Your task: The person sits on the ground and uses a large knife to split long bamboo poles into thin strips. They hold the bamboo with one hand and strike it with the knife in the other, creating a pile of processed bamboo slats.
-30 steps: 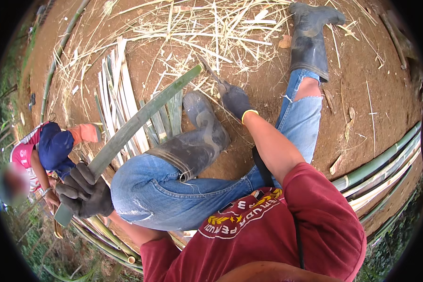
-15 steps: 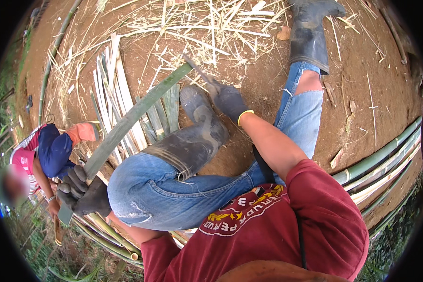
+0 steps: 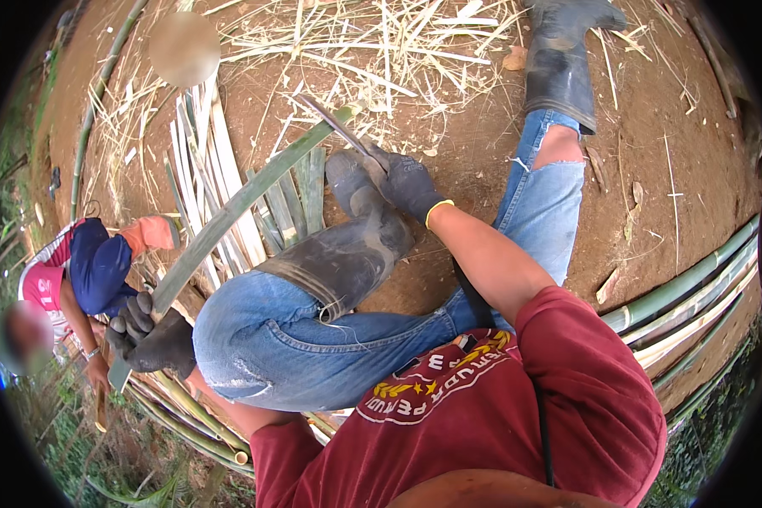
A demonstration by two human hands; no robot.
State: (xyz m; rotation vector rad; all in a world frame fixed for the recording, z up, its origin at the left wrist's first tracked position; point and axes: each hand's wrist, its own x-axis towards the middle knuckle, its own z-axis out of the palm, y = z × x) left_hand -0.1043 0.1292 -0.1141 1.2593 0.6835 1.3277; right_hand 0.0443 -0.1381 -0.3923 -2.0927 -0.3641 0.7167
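My left hand (image 3: 151, 341), in a dark work glove, is closed round the near end of a long green bamboo strip (image 3: 233, 206). The strip slants up and to the right, past my bent knee and over my boot. Gripped in my gloved right hand (image 3: 408, 183) is a knife (image 3: 331, 120). Its narrow blade lies across the strip close to the far end and points up and left. The glove hides most of the handle. Under the strip, pale split bamboo slats (image 3: 220, 161) and green slats (image 3: 311, 190) lie on the ground.
Thin bamboo shavings (image 3: 372, 55) litter the dirt ahead. Bamboo poles (image 3: 660, 309) lie at the right, and more poles (image 3: 199, 415) at lower left. Another person (image 3: 89, 271) crouches at the left, a hand on a short piece of wood. My rubber boots (image 3: 559, 76) frame the work area.
My right hand has shifted the knife so its blade now crosses the strip, its tip farther left. The strip's far end has moved slightly up and right. My left hand has kept its grip.
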